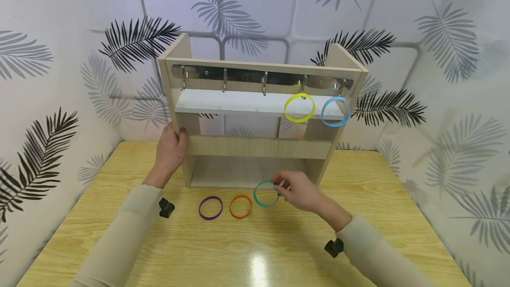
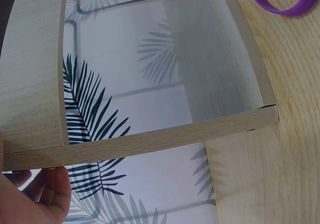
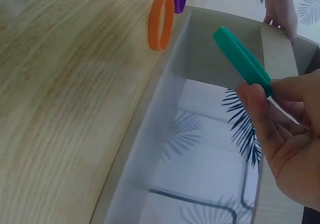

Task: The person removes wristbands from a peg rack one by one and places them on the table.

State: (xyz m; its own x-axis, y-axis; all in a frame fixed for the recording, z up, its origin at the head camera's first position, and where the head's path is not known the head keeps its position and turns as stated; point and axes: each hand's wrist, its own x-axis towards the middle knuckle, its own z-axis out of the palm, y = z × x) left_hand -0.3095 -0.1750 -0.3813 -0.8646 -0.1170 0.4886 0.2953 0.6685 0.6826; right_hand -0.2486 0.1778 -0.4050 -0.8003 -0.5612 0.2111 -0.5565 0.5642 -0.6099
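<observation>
Between thumb and fingers, my right hand (image 1: pixel 296 190) pinches a teal silicone wristband (image 3: pixel 242 59) by one side, in front of the shelf's lower opening. My left hand (image 1: pixel 171 147) grips the left side panel of the wooden shelf (image 1: pixel 259 146) about halfway up. An orange wristband (image 1: pixel 241 207) and a purple wristband (image 1: pixel 210 207) lie on the table left of the teal one. From the hooks on the metal rail (image 1: pixel 243 75) hang a yellow wristband (image 1: pixel 299 108) and, at the far right, a light blue wristband (image 1: pixel 336 111).
The shelf stands at the back of the wood-grain table (image 1: pixel 207 251), close to a wall (image 1: pixel 255 8) with a leaf pattern. The three hooks toward the left of the rail carry no band. A white upper board (image 1: pixel 235 101) lies just behind and below the hooks.
</observation>
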